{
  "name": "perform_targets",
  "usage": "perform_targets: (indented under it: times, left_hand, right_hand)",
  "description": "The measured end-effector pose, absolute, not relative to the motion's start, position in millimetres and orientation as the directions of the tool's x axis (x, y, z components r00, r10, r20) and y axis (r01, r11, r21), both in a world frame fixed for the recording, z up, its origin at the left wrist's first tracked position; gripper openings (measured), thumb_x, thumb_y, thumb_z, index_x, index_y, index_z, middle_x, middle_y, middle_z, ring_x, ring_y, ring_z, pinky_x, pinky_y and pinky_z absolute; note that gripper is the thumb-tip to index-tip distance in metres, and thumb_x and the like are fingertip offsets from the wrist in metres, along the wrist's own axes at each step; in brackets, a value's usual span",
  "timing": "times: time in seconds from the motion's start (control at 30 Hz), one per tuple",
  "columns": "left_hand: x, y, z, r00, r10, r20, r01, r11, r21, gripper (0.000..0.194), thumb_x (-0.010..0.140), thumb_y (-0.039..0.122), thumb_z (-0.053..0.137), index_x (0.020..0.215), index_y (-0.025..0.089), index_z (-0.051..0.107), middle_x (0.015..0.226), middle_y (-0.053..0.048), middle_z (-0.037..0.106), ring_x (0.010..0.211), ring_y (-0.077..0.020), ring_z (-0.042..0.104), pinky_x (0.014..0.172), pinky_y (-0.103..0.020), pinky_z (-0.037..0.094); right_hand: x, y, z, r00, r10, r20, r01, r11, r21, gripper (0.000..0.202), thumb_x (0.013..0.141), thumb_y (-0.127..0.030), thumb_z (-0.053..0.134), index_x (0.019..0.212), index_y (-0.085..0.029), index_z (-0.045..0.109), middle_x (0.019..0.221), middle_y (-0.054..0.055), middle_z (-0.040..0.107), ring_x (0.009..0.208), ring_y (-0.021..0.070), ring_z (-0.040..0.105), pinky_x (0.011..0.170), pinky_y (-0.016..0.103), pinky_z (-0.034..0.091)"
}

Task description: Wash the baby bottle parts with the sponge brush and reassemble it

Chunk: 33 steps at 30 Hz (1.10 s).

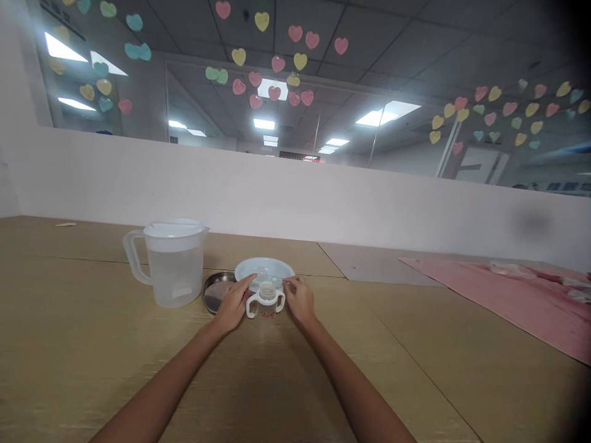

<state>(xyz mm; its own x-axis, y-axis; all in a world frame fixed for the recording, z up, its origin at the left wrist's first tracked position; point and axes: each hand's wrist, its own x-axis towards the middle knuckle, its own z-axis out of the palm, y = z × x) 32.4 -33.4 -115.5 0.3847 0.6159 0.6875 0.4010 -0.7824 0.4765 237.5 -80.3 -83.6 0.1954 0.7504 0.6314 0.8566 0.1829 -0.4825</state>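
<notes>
A small clear bottle with a white two-handled collar (267, 300) stands upright and uncapped on the table, with red marks low on its side. My left hand (235, 303) is beside its left handle, fingers stretched towards the rim of a white bowl (264, 263). On the other side, my right hand (300, 298) is closed, fingertips pinched near the bowl's right edge around something thin that I cannot make out clearly. Some clear items lie in the bowl behind the bottle. A round metal dish (213, 291) sits partly behind my left hand.
A lidded translucent pitcher (178, 271) stands left of the metal dish. Pink cloth (498, 289) with clear plastic pieces lies at the right. A grey sheet (369, 264) is behind, and a low white wall (258, 197) borders the table.
</notes>
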Motion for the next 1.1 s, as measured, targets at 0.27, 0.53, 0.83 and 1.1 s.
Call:
perform_targets:
  times: [0.27, 0.53, 0.83, 1.1]
  left_hand:
    - [19.0, -44.8, -102.0, 0.196, 0.523, 0.829, 0.625, -0.718, 0.306, 0.037, 0.094, 0.024, 0.030, 0.121, 0.020, 0.054, 0.127, -0.009, 0.056, 0.118, -0.0222, 0.047, 0.100, -0.042, 0.031]
    - [-14.9, -35.7, -94.5, -0.393, 0.404, 0.826, 0.709, -0.439, 0.552, 0.062, 0.086, 0.039, 0.049, 0.139, 0.013, 0.029, 0.139, -0.019, 0.036, 0.128, -0.0336, 0.033, 0.104, -0.052, 0.023]
    - [-39.5, -29.8, -96.5, -0.466, 0.426, 0.775, 0.708, -0.346, 0.616, 0.094, 0.075, 0.054, 0.062, 0.144, 0.015, 0.013, 0.146, -0.021, 0.021, 0.132, -0.0410, 0.023, 0.107, -0.056, 0.022]
    - [-72.2, -0.2, -115.8, -0.529, 0.495, 0.689, 0.626, -0.320, 0.711, 0.120, 0.061, 0.059, 0.073, 0.147, 0.023, -0.002, 0.146, -0.024, 0.021, 0.131, -0.0490, 0.023, 0.099, -0.069, 0.027]
  right_hand:
    - [233.6, -82.8, -86.8, 0.132, 0.723, 0.679, 0.926, 0.155, -0.344, 0.036, 0.095, -0.030, 0.033, 0.110, -0.020, 0.065, 0.102, 0.009, 0.057, 0.098, 0.0200, 0.052, 0.087, 0.032, 0.040]
    - [233.8, -82.5, -93.5, 0.146, 0.697, 0.702, 0.889, 0.219, -0.403, 0.034, 0.094, -0.029, 0.033, 0.099, -0.019, 0.064, 0.098, 0.007, 0.058, 0.093, 0.0180, 0.054, 0.083, 0.028, 0.042]
    - [234.2, -82.2, -92.7, 0.121, 0.704, 0.700, 0.884, 0.245, -0.398, 0.031, 0.093, -0.028, 0.033, 0.094, -0.018, 0.063, 0.095, 0.007, 0.060, 0.090, 0.0175, 0.056, 0.080, 0.028, 0.042]
    - [234.7, -81.6, -93.5, 0.117, 0.711, 0.693, 0.885, 0.242, -0.398, 0.030, 0.092, -0.025, 0.035, 0.093, -0.017, 0.063, 0.095, 0.007, 0.060, 0.088, 0.0178, 0.056, 0.080, 0.028, 0.041]
